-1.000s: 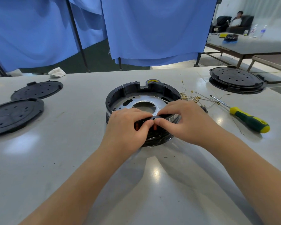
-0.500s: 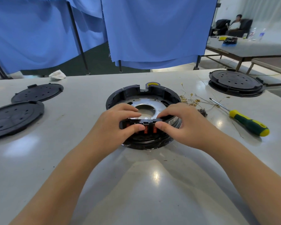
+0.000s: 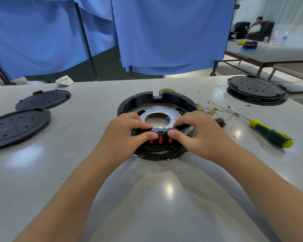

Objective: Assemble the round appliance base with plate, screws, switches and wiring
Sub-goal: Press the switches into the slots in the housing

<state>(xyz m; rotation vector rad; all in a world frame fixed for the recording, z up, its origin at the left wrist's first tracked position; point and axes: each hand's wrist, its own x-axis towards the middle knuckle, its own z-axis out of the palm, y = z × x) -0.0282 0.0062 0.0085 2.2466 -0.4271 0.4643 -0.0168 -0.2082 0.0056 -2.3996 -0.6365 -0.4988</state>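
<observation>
My left hand and right hand now pinch the black switch bracket from either end, thumbs on its near face and forefingers curled over its top, at the near wall of the round base. A second ago both hands were bunched over that spot and hid it; half a second ago they had begun to part. Now they stand wider, and three orange switches show in a row under the bracket, where only two were plain before. I judge that the switch block is being pressed home into its slot in the rim, and looks close to seated, though I cannot tell whether it has clicked in.

The base sits mid-table with the metal plate already inside, as it was earlier. The loose black covers at left and the stacked unit at far right have not moved. The screwdriver lies untouched to the right, and the wire bundle beside the base is still loose, so wiring remains ahead.
</observation>
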